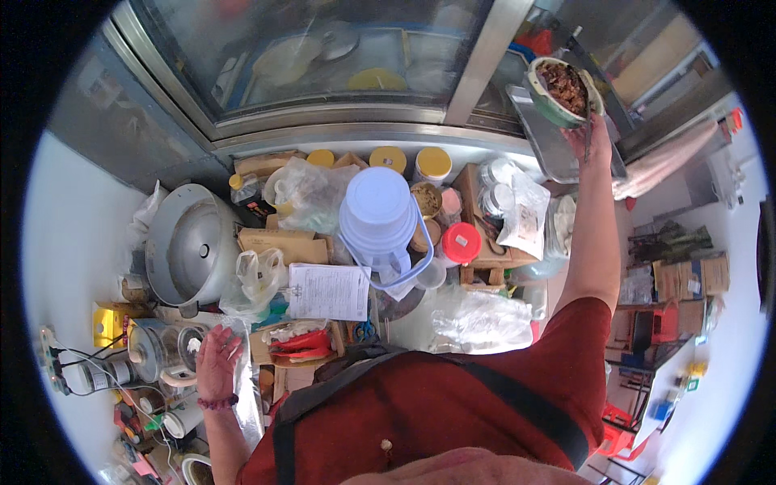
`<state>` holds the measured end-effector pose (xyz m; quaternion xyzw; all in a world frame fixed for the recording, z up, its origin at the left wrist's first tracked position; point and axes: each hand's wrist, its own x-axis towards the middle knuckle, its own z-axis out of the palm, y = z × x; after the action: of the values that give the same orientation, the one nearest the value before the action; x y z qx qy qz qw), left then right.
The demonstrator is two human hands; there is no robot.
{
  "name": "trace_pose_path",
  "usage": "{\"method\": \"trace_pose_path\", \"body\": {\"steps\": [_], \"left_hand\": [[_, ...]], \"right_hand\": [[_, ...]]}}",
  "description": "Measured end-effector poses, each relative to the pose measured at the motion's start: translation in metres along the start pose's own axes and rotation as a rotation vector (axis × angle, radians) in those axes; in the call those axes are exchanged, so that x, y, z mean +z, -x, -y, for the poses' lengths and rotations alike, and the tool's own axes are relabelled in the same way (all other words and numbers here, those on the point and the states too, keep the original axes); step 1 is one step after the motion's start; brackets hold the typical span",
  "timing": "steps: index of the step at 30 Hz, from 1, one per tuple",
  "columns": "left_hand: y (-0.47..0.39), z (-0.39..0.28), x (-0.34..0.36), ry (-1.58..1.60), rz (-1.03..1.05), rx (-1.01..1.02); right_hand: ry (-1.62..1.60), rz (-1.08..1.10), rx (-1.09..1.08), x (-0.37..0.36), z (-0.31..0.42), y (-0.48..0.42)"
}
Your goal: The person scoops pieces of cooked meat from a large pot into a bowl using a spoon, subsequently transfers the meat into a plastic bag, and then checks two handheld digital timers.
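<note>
My right hand [589,139] is stretched out at the upper right, gripping the near side of a green and cream bowl [561,114] filled with dark brown, chunky food. A dark, slender utensil rests in the bowl, its end reaching down by my hand. Beneath the bowl lies a grey metal tray [545,151]. My left hand [219,357] is spread at the lower left, beside a glass pot [191,347] with a pale handle and over a foil-like silvery surface [245,376]. Nothing shows in its fingers.
A light-blue jug [377,224] with a handle stands centrally among jars, plastic bags and cardboard boxes. Left of it are a large round metal pan [193,248] and a clipped stack of papers [327,291]. A metal-framed glass window [327,115] runs behind. Cables [91,357] hang at far left.
</note>
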<state>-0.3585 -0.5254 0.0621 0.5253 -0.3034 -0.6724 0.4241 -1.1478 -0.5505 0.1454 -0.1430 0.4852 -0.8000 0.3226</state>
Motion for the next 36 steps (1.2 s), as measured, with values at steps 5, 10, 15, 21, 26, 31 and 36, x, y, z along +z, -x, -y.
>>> {"method": "trace_pose_path", "body": {"steps": [5, 10, 15, 21, 26, 31, 36], "left_hand": [[-0.003, 0.005, 0.026, 0.0, -0.169, -0.045], [-0.009, 0.014, 0.049, 0.013, -0.246, -0.056], [-0.007, 0.028, 0.054, 0.026, -0.35, -0.074], [-0.02, 0.026, 0.067, 0.006, -0.393, -0.093], [-0.02, 0.05, 0.016, 0.048, -0.404, -0.19], [-0.047, 0.047, 0.015, 0.002, -0.357, -0.249], [-0.018, 0.073, -0.001, 0.043, -0.566, -0.275]], "right_hand": [[0.118, -0.085, -0.105, 0.053, -0.022, -0.078], [-0.04, -0.026, -0.054, 0.094, -0.065, -0.155], [-0.063, -0.093, -0.114, 0.148, -0.134, -0.175], [0.026, -0.275, -0.152, 0.144, -0.187, -0.238], [-0.125, -0.468, -0.058, 0.153, -0.215, -0.265], [-0.328, -0.531, -0.174, 0.084, -0.223, -0.355], [-0.086, -0.706, -0.17, 0.124, -0.222, -0.286]]}}
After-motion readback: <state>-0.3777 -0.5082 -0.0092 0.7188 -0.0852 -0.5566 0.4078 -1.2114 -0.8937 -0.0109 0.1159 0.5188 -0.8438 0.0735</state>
